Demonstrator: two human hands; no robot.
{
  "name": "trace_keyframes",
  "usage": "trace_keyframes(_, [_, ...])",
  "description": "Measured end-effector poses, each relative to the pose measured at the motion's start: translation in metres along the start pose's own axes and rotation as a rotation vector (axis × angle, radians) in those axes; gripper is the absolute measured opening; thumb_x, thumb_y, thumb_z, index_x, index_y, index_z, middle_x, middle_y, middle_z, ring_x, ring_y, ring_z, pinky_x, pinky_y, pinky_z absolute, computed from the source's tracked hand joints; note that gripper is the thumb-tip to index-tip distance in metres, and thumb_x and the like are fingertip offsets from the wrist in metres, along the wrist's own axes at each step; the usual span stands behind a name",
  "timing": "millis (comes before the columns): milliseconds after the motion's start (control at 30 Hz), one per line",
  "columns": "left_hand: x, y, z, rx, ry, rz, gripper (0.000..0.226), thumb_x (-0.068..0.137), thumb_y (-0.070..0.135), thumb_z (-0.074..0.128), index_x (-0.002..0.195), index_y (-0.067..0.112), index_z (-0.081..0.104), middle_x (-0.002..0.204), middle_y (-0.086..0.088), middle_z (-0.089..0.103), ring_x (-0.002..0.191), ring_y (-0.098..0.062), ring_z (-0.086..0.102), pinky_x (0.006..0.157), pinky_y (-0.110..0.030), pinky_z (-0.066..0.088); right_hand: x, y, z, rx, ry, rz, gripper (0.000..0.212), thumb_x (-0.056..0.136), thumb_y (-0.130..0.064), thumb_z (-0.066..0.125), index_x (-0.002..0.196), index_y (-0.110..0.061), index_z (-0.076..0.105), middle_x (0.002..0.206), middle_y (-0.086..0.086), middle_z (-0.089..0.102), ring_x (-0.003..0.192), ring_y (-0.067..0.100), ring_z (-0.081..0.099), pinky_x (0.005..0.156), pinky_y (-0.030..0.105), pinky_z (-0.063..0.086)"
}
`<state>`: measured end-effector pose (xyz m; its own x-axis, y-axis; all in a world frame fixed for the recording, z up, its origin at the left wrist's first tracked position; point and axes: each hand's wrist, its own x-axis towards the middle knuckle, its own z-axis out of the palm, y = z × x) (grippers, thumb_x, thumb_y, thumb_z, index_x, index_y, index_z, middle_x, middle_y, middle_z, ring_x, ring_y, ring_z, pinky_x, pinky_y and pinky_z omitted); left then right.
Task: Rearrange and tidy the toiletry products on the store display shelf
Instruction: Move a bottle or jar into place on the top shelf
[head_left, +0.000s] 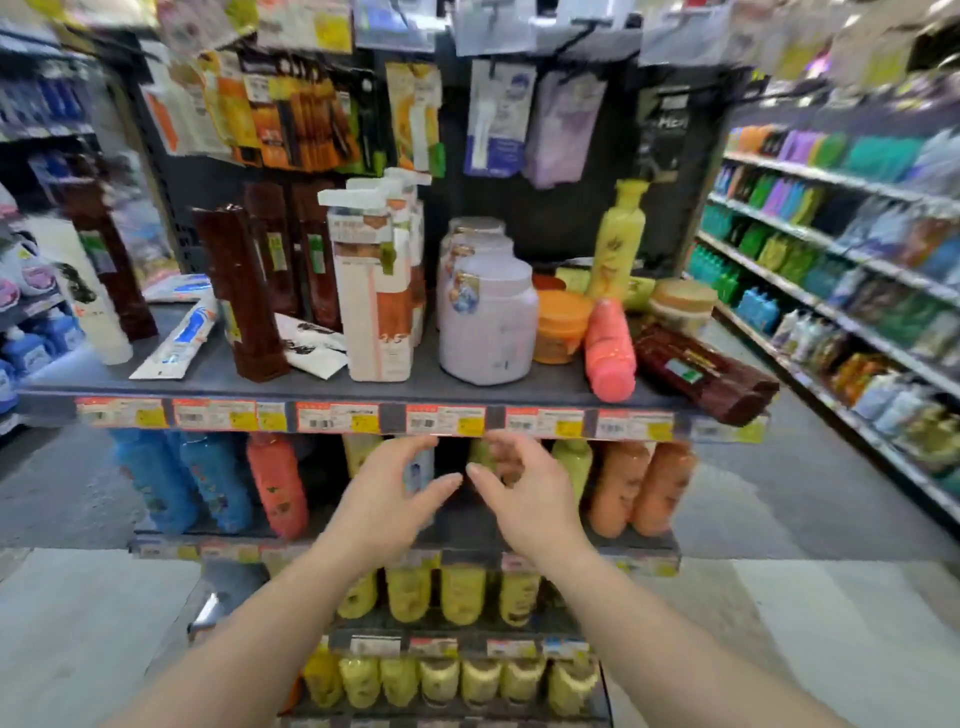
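I saw the top shelf (332, 392) crowded almost to its front edge. At the right corner a dark brown bottle (701, 371) lay on its side and its end reached over the edge. Just beside it a pink bottle (610, 351) leaned, tilted, near the edge also. On the left, a white tube (179, 338) lay flat close to the front. A big pale lilac jar (488, 322) and a white pump bottle (376, 291) stood upright in the middle. Free room was mostly in front of the shelf, below the price labels (447, 420).

There my left hand (387, 493) and right hand (524, 493) hovered close together, not touching each other. Both were half open, fingers loosely bent, and held nothing. They were in front of the second shelf, where orange bottles (644, 483) stood.
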<state>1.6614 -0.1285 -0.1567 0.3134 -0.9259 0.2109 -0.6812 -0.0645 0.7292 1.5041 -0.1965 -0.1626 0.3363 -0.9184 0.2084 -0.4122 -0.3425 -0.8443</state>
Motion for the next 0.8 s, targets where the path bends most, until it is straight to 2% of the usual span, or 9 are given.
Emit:
trace_keyframes(67, [0.014, 0.035, 0.010, 0.022, 0.028, 0.111, 0.053, 0.084, 0.042, 0.068, 0.131, 0.025, 0.053, 0.129, 0.009, 0.053, 0.121, -0.007, 0.046, 0.101, -0.024, 0.035, 0.011, -0.003, -0.040, -0.031, 0.130, -0.061, 0.030, 0.083, -0.036, 0.070, 0.111, -0.035, 0.057, 0.103, -0.016, 0.060, 0.091, 0.000, 0.056, 0.079, 0.019, 0.044])
trace_keyframes(167, [0.040, 0.084, 0.029, 0.009, 0.079, 0.237, 0.051, 0.083, 0.035, 0.071, 0.129, 0.023, 0.055, 0.126, 0.008, 0.054, 0.119, -0.005, 0.045, 0.100, -0.020, 0.032, 0.028, -0.004, -0.094, -0.105, 0.282, -0.107, 0.037, 0.082, -0.031, 0.072, 0.116, -0.026, 0.058, 0.102, -0.012, 0.055, 0.090, 0.003, 0.051, 0.078, 0.020, 0.041])
trace_keyframes(267, [0.068, 0.119, 0.049, 0.042, 0.059, 0.353, 0.053, 0.081, 0.029, 0.073, 0.130, 0.020, 0.054, 0.128, 0.001, 0.054, 0.122, -0.013, 0.047, 0.105, -0.028, 0.035, 0.038, 0.005, -0.126, -0.146, 0.288, -0.039, 0.042, 0.081, -0.029, 0.071, 0.120, -0.027, 0.056, 0.110, -0.010, 0.055, 0.097, 0.007, 0.055, 0.083, 0.028, 0.048])
trace_keyframes(333, [0.087, 0.133, 0.061, 0.111, 0.014, 0.390, 0.058, 0.079, 0.029, 0.074, 0.133, 0.022, 0.052, 0.132, 0.001, 0.051, 0.126, -0.017, 0.044, 0.108, -0.036, 0.035, 0.038, 0.013, -0.133, -0.137, 0.277, -0.040, 0.040, 0.079, -0.026, 0.072, 0.114, -0.034, 0.056, 0.106, -0.015, 0.055, 0.095, 0.002, 0.055, 0.077, 0.018, 0.046])
trace_keyframes(400, [0.103, 0.142, 0.074, 0.151, -0.033, 0.359, 0.066, 0.078, 0.033, 0.074, 0.137, 0.029, 0.046, 0.139, 0.003, 0.044, 0.129, -0.018, 0.040, 0.109, -0.040, 0.035, 0.039, 0.019, -0.135, -0.127, 0.297, -0.065, 0.039, 0.077, -0.024, 0.072, 0.100, -0.047, 0.051, 0.096, -0.024, 0.052, 0.088, -0.010, 0.052, 0.066, 0.003, 0.038])
trace_keyframes(467, [0.115, 0.148, 0.087, 0.189, -0.061, 0.329, 0.073, 0.075, 0.038, 0.074, 0.140, 0.032, 0.041, 0.144, 0.004, 0.038, 0.131, -0.019, 0.039, 0.108, -0.040, 0.036, 0.040, 0.025, -0.138, -0.123, 0.304, -0.052, 0.040, 0.078, -0.025, 0.070, 0.099, -0.050, 0.047, 0.095, -0.025, 0.049, 0.086, -0.021, 0.045, 0.064, -0.001, 0.035])
trace_keyframes(600, [0.125, 0.150, 0.114, 0.267, -0.075, 0.230, 0.086, 0.070, 0.049, 0.074, 0.144, 0.032, 0.032, 0.148, 0.002, 0.032, 0.126, -0.024, 0.045, 0.098, -0.038, 0.042, 0.047, 0.036, -0.142, -0.127, 0.265, -0.003, 0.046, 0.082, -0.022, 0.066, 0.118, -0.044, 0.048, 0.108, -0.019, 0.046, 0.087, -0.006, 0.044, 0.059, 0.001, 0.034])
trace_keyframes(700, [0.126, 0.144, 0.127, 0.248, -0.067, 0.174, 0.083, 0.074, 0.041, 0.073, 0.144, 0.032, 0.030, 0.149, 0.002, 0.032, 0.127, -0.023, 0.046, 0.096, -0.037, 0.042, 0.051, 0.043, -0.143, -0.124, 0.235, -0.015, 0.055, 0.081, -0.013, 0.064, 0.125, -0.040, 0.046, 0.116, -0.018, 0.043, 0.096, -0.006, 0.040, 0.063, -0.003, 0.030])
trace_keyframes(800, [0.127, 0.143, 0.129, 0.218, -0.013, 0.212, 0.069, 0.081, 0.026, 0.065, 0.144, 0.028, 0.036, 0.149, -0.003, 0.038, 0.131, -0.022, 0.041, 0.103, -0.033, 0.036, 0.056, 0.047, -0.140, -0.111, 0.188, -0.027, 0.063, 0.079, -0.006, 0.062, 0.131, -0.036, 0.044, 0.128, -0.011, 0.046, 0.109, 0.001, 0.043, 0.084, 0.007, 0.033])
